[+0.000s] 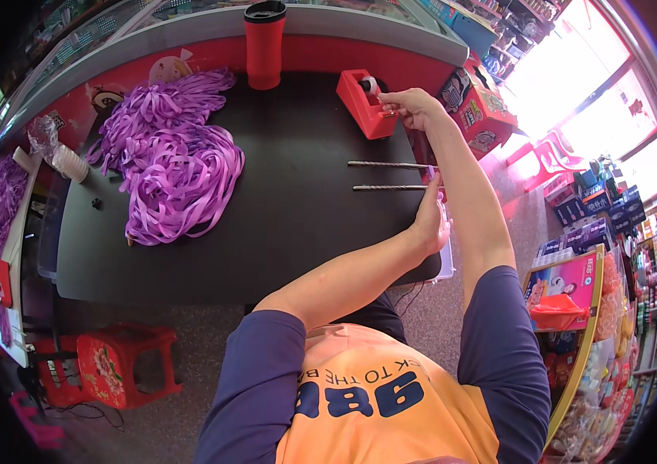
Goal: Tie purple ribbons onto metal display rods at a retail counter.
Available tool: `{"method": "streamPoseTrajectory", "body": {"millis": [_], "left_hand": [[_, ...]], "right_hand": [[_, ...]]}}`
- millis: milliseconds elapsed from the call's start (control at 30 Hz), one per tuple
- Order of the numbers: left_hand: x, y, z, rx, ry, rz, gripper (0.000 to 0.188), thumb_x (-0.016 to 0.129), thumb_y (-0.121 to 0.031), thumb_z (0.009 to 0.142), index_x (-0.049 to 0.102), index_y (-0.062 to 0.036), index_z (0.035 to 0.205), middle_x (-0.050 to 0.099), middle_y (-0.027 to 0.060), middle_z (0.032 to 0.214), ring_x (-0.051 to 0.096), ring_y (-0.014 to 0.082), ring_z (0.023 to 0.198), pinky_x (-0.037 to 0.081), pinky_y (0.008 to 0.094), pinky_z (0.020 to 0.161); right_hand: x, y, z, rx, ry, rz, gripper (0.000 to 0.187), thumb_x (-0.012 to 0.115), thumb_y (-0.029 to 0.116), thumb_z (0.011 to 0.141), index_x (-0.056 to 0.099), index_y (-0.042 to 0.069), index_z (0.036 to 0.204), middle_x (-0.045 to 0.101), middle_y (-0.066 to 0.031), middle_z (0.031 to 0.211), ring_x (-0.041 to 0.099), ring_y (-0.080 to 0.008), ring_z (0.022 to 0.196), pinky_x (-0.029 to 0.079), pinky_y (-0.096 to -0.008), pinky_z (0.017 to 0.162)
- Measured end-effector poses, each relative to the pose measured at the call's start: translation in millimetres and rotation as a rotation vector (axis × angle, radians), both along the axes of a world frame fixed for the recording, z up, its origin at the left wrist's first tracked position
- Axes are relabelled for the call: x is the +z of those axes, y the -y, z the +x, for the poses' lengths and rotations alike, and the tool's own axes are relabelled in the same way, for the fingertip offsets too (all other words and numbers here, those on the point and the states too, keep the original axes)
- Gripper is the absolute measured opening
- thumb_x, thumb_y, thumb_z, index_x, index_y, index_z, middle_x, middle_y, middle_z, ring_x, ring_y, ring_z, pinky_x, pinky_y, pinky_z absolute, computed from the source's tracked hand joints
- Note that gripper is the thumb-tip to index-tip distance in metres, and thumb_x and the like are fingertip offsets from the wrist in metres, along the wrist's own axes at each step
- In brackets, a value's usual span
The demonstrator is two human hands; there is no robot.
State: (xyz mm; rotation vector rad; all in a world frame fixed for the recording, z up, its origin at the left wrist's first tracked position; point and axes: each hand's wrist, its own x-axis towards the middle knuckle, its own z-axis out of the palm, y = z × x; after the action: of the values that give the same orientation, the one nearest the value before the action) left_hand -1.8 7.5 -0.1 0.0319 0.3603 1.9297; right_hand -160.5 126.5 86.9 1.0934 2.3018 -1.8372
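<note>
My right hand [408, 107] reaches to the red tape dispenser [364, 104] at the far right of the black table [282, 232], its fingers pinching the tape end at the dispenser's roll. My left hand [431, 220] rests at the table's right edge, its fingertips on a small purple ribbon piece [431, 171] by the ends of two thin metal rods [387, 165] that lie side by side. A large heap of purple ribbon strips [170, 158] covers the table's left part.
A red tumbler with a black lid [264, 45] stands at the back edge. Stacked white cups [69, 162] lie far left. A red stool [123, 363] stands on the floor, lower left. Shelves of packaged goods [576, 309] fill the right side.
</note>
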Motion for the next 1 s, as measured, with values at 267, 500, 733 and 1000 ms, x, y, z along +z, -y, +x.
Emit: {"method": "streamPoseTrajectory", "body": {"millis": [267,500,733,1000], "left_hand": [[-1,1,-2,0.006,-0.028,0.029,0.063,0.04,-0.059,0.096,0.041,-0.0136,0.14,0.043,0.0061,0.144,0.033,0.0234,0.138,0.019,0.044,0.115],[-6,-5,-3,-0.042,-0.017,-0.105,0.086,0.039,-0.069,0.091,0.016,-0.0116,0.151,0.019,0.0115,0.156,0.006,0.0283,0.148,-0.002,0.0533,0.115],[4,6,-3,-0.014,-0.05,0.003,0.065,0.042,-0.063,0.093,0.036,-0.0174,0.139,0.039,0.005,0.14,0.028,0.0231,0.138,0.017,0.0494,0.114],[5,7,-6,-0.026,0.01,0.174,0.05,0.044,-0.055,0.096,0.048,-0.0178,0.13,0.05,-0.0013,0.128,0.048,0.0161,0.12,0.041,0.0386,0.099]], "right_hand": [[3,-3,6,0.003,-0.123,-0.164,0.015,0.076,0.024,0.082,0.067,0.012,0.081,0.06,0.0079,0.068,0.039,0.001,0.048,0.025,-0.0177,0.046],[10,3,42,0.075,-0.209,-0.189,0.021,0.077,0.024,0.083,0.067,0.007,0.089,0.058,0.0051,0.071,0.04,-0.0006,0.053,0.025,-0.0185,0.046],[-21,6,62,0.006,-0.206,-0.21,0.022,0.077,0.023,0.082,0.07,0.005,0.093,0.062,0.0017,0.079,0.041,-0.0007,0.055,0.027,-0.0181,0.046],[-28,11,57,0.025,-0.286,0.117,0.021,0.075,0.021,0.08,0.073,0.002,0.089,0.067,-0.0034,0.074,0.054,-0.0084,0.059,0.04,-0.0239,0.05]]}}
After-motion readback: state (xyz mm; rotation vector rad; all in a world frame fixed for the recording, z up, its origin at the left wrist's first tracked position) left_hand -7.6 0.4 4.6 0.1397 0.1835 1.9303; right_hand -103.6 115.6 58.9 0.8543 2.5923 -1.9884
